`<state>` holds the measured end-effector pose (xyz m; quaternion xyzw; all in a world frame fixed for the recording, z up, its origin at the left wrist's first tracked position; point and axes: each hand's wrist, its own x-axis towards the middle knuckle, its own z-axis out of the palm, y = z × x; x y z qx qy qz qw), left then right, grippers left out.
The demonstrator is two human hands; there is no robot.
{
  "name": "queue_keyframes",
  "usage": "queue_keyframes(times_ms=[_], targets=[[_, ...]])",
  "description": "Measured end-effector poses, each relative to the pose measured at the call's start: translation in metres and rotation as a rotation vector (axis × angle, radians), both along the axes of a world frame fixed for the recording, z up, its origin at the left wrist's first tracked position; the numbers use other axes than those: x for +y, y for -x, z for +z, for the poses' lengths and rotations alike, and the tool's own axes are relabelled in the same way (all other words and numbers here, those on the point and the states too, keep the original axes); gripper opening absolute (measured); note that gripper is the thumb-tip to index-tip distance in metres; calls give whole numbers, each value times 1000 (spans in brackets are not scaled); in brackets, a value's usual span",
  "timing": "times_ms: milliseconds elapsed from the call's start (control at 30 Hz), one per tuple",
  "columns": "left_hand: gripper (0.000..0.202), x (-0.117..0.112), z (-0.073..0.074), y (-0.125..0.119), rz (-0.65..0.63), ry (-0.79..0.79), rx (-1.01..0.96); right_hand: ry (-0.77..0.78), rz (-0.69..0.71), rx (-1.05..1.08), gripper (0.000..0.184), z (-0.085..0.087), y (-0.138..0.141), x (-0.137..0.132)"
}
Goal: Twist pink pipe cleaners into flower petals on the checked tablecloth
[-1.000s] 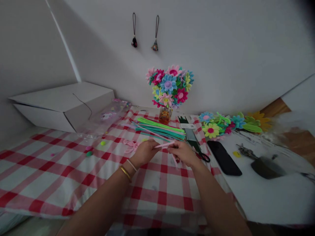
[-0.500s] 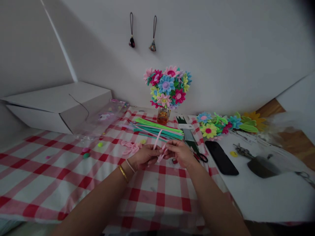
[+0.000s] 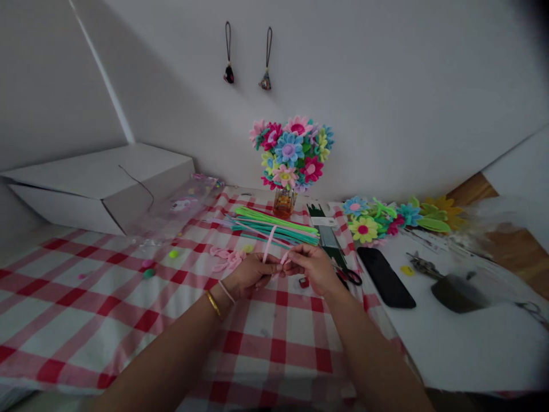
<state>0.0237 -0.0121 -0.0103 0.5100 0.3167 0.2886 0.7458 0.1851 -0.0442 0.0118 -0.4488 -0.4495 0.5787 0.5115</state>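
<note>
A pale pink pipe cleaner [image 3: 269, 245] is pinched between my two hands above the checked tablecloth, one end sticking up. My left hand [image 3: 253, 271] grips it with thumb and fingers. Close beside it, my right hand [image 3: 312, 266] pinches a bent part of the same pipe cleaner between thumb and fingertips. Just left of my left hand lie pink looped petals [image 3: 227, 258]. Behind both hands is a bundle of green, teal and pink pipe cleaners [image 3: 278, 226]. Black-handled scissors [image 3: 352, 277] lie right of my right hand, partly hidden by it.
A vase of fuzzy flowers [image 3: 289, 151] stands at the back by the wall. On the right are a black phone [image 3: 386, 277] and more finished flowers [image 3: 364, 228]. A white box [image 3: 103, 171] sits at the left, with small pompoms [image 3: 173, 253] on the cloth.
The pink loop between my hands has become smaller and tighter, drawn in at the fingertips. The upright end now leans a little further left.
</note>
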Motion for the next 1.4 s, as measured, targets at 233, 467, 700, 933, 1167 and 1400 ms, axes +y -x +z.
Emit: queue_keyframes(times_ms=[233, 467, 700, 933, 1167, 1400], targets=[[27, -1, 6, 3, -30, 81, -27, -45, 95, -102, 27, 5, -6, -1], [22, -1, 9, 6, -139, 141, -101, -175, 195, -159, 23, 11, -5, -4], [23, -3, 11, 5, -122, 106, -93, -199, 111, -125, 19, 5, -3, -1], [24, -5, 16, 3, -48, 31, -73, -191, 30, -51, 16, 0, 0, 3], [21, -4, 13, 2, 64, 15, -40, -101, -66, -26, 20, -9, -4, 10], [20, 3, 4, 4, 134, 67, -6, -479, -328, -489, 14, -6, -17, 14]])
